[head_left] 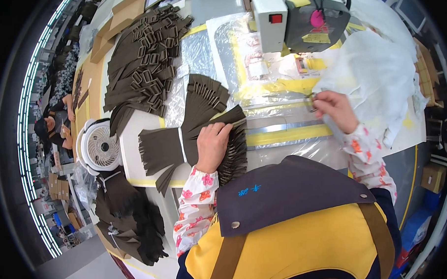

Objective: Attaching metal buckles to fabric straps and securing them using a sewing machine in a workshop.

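Note:
My left hand (212, 148) rests on a tied bundle of dark olive webbing straps (159, 144), its fingers closed around one strap near the fanned-out ends. A white tie (181, 143) circles the middle of that bundle. Off to the right, over the taped plastic sheet, my right hand (336, 110) pinches a small dark ring-like buckle (312, 102); its exact shape is partly hidden by the fingers. Beyond my left hand, several straps fan out with buckle-like loops (208, 92) along them.
A large pile of straps with rectangular buckles (147, 53) lies at the far left. A white fan (104, 146) stands at the left edge, above more tied straps (125, 210). At the back is a machine with a red switch (275, 18). White cloth (373, 81) drapes the right. A co-worker (54, 124) sits far left.

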